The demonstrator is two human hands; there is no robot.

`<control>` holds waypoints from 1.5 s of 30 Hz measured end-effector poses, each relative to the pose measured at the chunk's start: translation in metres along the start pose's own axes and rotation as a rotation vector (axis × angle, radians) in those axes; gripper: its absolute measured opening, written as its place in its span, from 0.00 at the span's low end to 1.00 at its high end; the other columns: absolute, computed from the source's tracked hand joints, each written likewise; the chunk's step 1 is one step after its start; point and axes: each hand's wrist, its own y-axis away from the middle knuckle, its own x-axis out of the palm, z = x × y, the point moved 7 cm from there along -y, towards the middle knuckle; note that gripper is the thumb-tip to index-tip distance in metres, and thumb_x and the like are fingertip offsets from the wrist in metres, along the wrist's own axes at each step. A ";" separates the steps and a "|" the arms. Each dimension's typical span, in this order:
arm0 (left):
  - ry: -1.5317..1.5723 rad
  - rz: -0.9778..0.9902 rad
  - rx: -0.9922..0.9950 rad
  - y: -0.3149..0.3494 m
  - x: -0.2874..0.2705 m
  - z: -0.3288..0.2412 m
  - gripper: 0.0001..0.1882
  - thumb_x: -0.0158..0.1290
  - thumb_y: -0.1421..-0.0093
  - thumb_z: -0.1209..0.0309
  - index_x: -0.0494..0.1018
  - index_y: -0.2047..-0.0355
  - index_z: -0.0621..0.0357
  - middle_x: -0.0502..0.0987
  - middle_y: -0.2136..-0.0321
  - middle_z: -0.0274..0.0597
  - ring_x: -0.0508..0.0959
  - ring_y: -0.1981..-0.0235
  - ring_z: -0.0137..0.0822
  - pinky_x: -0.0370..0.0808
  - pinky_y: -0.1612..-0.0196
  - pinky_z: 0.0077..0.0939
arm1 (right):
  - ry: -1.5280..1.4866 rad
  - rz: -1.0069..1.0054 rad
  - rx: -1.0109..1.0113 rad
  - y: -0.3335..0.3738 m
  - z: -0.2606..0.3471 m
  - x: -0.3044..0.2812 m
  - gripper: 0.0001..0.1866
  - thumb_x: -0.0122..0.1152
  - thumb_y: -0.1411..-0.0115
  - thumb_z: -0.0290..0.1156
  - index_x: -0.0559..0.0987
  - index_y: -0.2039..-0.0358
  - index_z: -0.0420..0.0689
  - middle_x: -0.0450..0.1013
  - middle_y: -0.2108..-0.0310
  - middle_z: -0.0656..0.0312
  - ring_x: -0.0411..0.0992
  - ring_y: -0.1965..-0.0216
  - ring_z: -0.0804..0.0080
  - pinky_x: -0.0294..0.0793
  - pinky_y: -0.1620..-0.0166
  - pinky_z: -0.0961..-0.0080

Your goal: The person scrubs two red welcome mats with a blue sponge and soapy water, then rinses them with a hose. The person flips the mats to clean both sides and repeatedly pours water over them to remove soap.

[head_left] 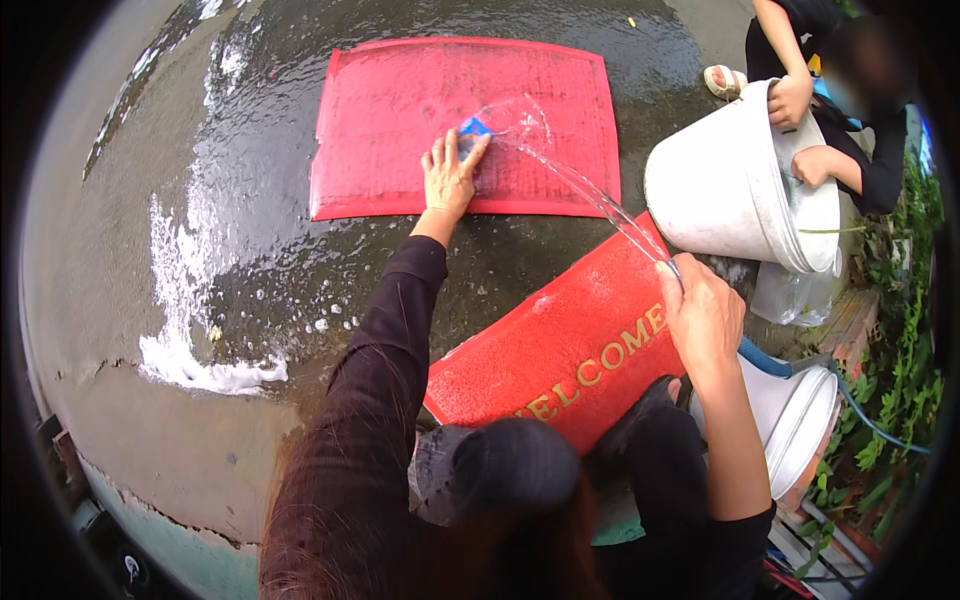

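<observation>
Blue sponge [474,128] sits upper centre of the frame on the flat red mat [465,125], pinned under the fingertips of my left hand [449,175], which is pressed palm-down on the mat with fingers spread. My right hand [703,315], right of centre, is clenched around the end of a blue hose [765,358], its water jet [575,180] arcing up-left and landing right at the sponge. Second red mat with gold lettering [560,355] lies tilted below on the wet concrete [260,250]; another person at upper right grips a white bucket [730,190].
</observation>
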 end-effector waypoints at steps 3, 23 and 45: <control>-0.214 -0.029 -0.348 0.020 -0.040 0.152 0.30 0.47 0.44 0.70 0.57 0.42 0.23 0.59 0.45 0.49 0.62 0.48 0.51 0.60 0.51 0.48 | -0.064 -0.012 0.021 -0.001 -0.019 0.018 0.11 0.54 0.42 0.37 0.72 0.74 0.42 0.72 0.76 0.53 0.72 0.76 0.49 0.69 0.73 0.57; -0.179 -0.100 -0.542 0.044 -0.040 0.137 0.29 0.49 0.44 0.69 0.60 0.43 0.25 0.58 0.45 0.49 0.60 0.47 0.51 0.58 0.50 0.50 | -0.198 -0.039 0.008 -0.019 0.017 0.049 0.12 0.55 0.42 0.38 0.73 0.73 0.42 0.72 0.77 0.54 0.71 0.77 0.50 0.68 0.75 0.58; 0.437 -0.206 -0.644 0.081 -0.060 0.106 0.31 0.52 0.44 0.58 0.58 0.43 0.53 0.61 0.46 0.52 0.57 0.44 0.52 0.54 0.43 0.47 | -0.097 -0.153 0.098 -0.002 -0.001 0.023 0.11 0.54 0.42 0.39 0.75 0.69 0.44 0.73 0.73 0.55 0.72 0.73 0.49 0.69 0.72 0.58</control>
